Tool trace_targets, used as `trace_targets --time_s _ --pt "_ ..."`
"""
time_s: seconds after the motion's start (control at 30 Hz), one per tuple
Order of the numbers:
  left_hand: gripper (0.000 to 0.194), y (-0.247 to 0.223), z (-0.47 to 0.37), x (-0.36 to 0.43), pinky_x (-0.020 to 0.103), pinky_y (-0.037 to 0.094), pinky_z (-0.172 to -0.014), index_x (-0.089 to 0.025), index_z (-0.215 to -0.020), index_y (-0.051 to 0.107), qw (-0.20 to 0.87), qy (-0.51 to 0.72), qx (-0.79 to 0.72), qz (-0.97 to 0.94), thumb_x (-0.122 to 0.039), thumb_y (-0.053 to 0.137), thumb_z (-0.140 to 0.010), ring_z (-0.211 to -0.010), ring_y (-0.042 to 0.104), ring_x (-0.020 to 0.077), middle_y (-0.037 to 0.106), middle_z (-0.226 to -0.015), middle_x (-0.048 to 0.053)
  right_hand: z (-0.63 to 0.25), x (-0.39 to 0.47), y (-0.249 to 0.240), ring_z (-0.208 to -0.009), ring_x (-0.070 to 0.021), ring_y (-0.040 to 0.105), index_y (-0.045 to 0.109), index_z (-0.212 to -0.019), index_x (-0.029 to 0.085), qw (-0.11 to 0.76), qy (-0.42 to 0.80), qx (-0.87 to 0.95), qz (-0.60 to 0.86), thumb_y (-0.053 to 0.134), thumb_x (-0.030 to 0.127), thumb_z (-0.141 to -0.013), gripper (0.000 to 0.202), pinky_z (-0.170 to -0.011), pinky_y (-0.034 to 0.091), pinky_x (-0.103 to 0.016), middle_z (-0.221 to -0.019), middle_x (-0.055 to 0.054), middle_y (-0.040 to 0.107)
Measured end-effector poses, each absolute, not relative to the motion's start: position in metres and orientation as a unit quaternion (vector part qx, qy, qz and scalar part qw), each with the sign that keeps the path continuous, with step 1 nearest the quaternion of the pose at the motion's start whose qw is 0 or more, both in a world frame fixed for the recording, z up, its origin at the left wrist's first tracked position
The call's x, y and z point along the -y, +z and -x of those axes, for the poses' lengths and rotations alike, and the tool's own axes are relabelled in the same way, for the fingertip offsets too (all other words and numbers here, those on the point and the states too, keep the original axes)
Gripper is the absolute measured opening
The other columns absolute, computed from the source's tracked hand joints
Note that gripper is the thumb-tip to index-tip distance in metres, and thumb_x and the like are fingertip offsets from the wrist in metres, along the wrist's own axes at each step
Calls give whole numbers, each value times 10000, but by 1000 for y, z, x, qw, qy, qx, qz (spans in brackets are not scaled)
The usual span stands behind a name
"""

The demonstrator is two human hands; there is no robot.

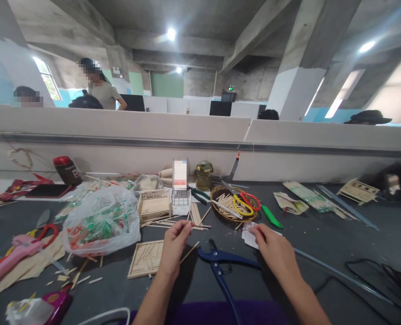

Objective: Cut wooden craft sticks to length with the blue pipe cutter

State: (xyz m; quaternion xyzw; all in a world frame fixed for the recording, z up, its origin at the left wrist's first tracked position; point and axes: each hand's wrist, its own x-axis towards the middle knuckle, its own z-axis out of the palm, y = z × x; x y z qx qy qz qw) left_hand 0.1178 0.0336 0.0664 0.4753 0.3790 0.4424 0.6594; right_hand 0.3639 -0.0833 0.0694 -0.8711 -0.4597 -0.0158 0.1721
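Note:
My left hand (177,243) is raised over the table with its thumb and fingertips pinched together; whatever sits between them is too small to name. Just beside it a thin wooden stick (189,253) slants down. My right hand (274,248) is also pinched, its fingertips over a white paper slip (249,238) with a printed pattern, and I cannot tell whether it grips the slip. Between my hands lies a blue-handled cutter (217,262), its jaws pointing away. Left of my left hand is a small wooden slatted panel (145,258) with short sticks on it.
A yellow-rimmed basket (215,212) holds sticks and scissors (246,203). Behind my left hand stand a wooden box (155,207) and a phone (180,175). A plastic bag (100,225), a pink glue gun (16,257) and a bottle (203,175) are about. People sit beyond the partition (119,124).

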Motion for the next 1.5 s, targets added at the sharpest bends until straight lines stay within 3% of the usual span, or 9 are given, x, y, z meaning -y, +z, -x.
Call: trace_targets --time_s 0.23,0.4,0.57,0.67,0.77,0.87,0.97,1.07,1.5 --pt "377 67 -122 -28 178 198 -431 -137 -852 690 650 438 -364 -503 -460 748 -667 -471 348 50 520 -589 -38 -417 10 77 -1055 -216 570 597 -1109 148 94 -68 539 834 480 152 -871 264 -843 379 -274 -1121 -131 626" --pt "358 67 -122 -28 182 203 -430 -140 -844 694 646 433 -350 -522 -467 721 -703 -446 314 42 563 -613 -25 -431 -26 67 -962 -221 616 570 -1167 106 93 -45 538 837 503 46 -811 367 -791 388 -275 -1027 -159 665" --pt "308 69 -120 -28 191 308 -497 -146 -832 710 614 455 -352 -541 -435 714 -724 -549 456 94 619 -669 13 -431 -27 76 -975 -241 623 424 -1344 93 135 -58 500 854 457 52 -830 517 -782 413 -300 -1096 -187 643" --pt "274 70 -118 -29 204 355 -553 -153 -831 723 590 464 -358 -556 -410 709 -735 -637 515 130 652 -725 33 -408 -14 83 -935 -237 634 298 -1432 99 205 -44 483 850 510 172 -849 624 -761 456 -304 -1079 -156 652" --pt "251 70 -117 -30 217 384 -605 -162 -850 734 568 477 -350 -572 -391 692 -757 -700 534 151 663 -779 44 -360 8 82 -704 -210 653 382 -1396 170 440 144 474 749 595 350 -822 638 -618 506 -289 -796 -38 681" --pt "243 67 -117 -31 232 404 -656 -170 -880 742 557 485 -336 -584 -380 666 -786 -719 532 154 649 -787 41 -310 31 68 -853 -244 667 523 -1290 169 541 219 496 643 625 443 -792 577 -730 541 -319 -891 -69 696" --pt "233 65 -116 -32 242 415 -682 -180 -906 745 549 495 -328 -589 -368 654 -805 -718 531 149 631 -777 34 -281 47 48 -1078 -249 604 472 -1336 197 508 172 566 626 519 337 -863 495 -929 480 -362 -1173 -111 633" --pt "226 65 -114 -33 246 422 -678 -186 -927 743 545 516 -321 -578 -358 654 -810 -722 537 150 631 -802 38 -272 54 39 -1122 -218 572 383 -1379 219 472 154 613 615 428 242 -893 488 -947 470 -349 -1231 -109 580" --pt "170 59 -112 -35 264 426 -726 -196 -903 756 541 509 -296 -601 -306 679 -798 -770 543 169 624 -779 28 -256 64 70 -858 -193 536 492 -1134 242 408 121 655 624 587 307 -855 301 -772 448 -308 -943 -27 532"
